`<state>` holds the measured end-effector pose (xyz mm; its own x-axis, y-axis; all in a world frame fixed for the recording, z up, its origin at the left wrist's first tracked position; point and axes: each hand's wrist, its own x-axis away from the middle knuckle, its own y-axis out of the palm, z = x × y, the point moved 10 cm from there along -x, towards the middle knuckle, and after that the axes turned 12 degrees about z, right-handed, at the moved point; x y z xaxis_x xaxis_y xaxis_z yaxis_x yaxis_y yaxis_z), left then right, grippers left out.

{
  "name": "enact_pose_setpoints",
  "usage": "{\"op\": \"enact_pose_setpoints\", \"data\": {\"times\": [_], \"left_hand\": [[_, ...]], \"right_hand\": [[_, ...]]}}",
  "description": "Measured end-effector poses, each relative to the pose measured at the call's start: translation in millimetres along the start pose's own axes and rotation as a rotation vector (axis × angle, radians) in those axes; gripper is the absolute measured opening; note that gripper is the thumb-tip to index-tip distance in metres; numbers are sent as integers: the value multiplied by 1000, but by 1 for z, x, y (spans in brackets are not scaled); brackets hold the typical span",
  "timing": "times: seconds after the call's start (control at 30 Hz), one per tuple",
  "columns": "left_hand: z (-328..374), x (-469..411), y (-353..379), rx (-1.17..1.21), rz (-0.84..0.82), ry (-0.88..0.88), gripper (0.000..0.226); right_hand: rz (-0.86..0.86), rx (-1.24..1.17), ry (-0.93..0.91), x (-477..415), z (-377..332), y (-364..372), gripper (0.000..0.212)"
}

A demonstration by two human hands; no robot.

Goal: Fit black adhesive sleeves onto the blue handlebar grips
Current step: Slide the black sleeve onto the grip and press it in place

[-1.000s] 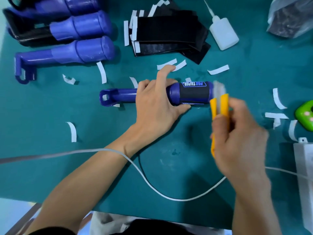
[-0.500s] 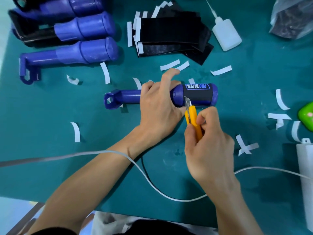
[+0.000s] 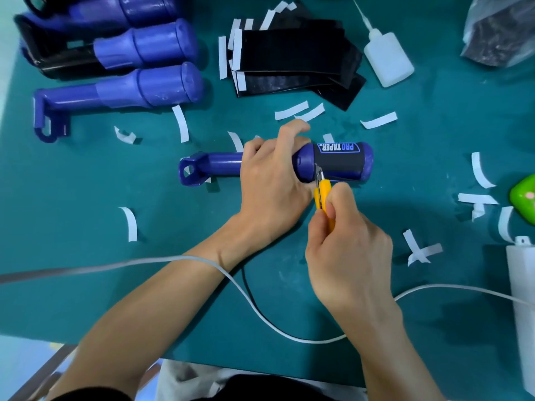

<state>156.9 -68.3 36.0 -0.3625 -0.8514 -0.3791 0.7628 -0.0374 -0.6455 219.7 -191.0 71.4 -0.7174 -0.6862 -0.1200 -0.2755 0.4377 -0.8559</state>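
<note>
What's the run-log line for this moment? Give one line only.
left hand: holds blue grip | right hand: holds yellow knife | blade tip at black sleeve edge

We see a smooth, glossy blue plastic grip (image 3: 223, 164) wearing a matt black sleeve (image 3: 338, 166), a knife (image 3: 323, 195) of shiny yellow plastic with a bare metal blade (image 3: 318, 173), a matt teal mat (image 3: 86, 198), white paper strips (image 3: 181, 123), and, at its far edge, a milky plastic bottle (image 3: 386, 60) and a crinkled clear bag (image 3: 498, 30).
</note>
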Motion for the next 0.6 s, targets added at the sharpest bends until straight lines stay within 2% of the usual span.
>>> {"op": "enact_pose_setpoints", "data": {"times": [0.1, 0.27, 0.6], "left_hand": [[1, 0, 0, -3, 6, 17, 60], [3, 1, -1, -6, 18, 46, 60], [3, 1, -1, -20, -10, 44, 59]], "right_hand": [[-12, 49, -27, 1, -2, 3, 17], [-50, 132, -39, 4, -4, 6, 35], [-23, 133, -89, 5, -6, 5, 26]]}}
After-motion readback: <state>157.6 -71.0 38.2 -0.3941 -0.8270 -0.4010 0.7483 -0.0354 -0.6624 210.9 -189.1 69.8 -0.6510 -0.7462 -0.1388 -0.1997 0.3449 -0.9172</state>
